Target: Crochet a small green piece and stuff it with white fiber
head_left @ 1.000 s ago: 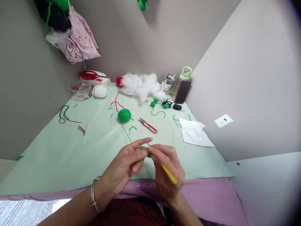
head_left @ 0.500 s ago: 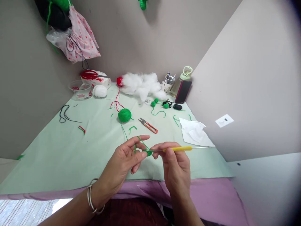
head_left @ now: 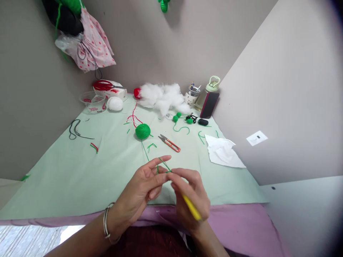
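Observation:
My left hand (head_left: 142, 187) pinches a small green crochet piece at its fingertips, with a green yarn strand (head_left: 164, 163) looped over the raised index finger. That strand runs back across the cloth to a green yarn ball (head_left: 142, 131). My right hand (head_left: 190, 196) grips a yellow-handled crochet hook (head_left: 192, 207), its handle pointing down toward me and its tip at the green piece, hidden by my fingers. Both hands meet just above the near edge of the pale green table cloth (head_left: 80, 167).
Orange thread snips (head_left: 169, 142) lie behind my hands, a white tissue (head_left: 224, 152) to the right. At the back: white stuffing (head_left: 162, 95), a white yarn ball (head_left: 115, 104), red scissors on a box (head_left: 107, 88), a pen cup (head_left: 192, 96), a bottle (head_left: 209, 93), a phone (head_left: 209, 105). A pink bag (head_left: 88, 43) hangs on the wall.
Half a second ago the hook lay level, pointing right. My right hand has turned it, so the yellow handle now points down toward me. The left hand keeps its hold.

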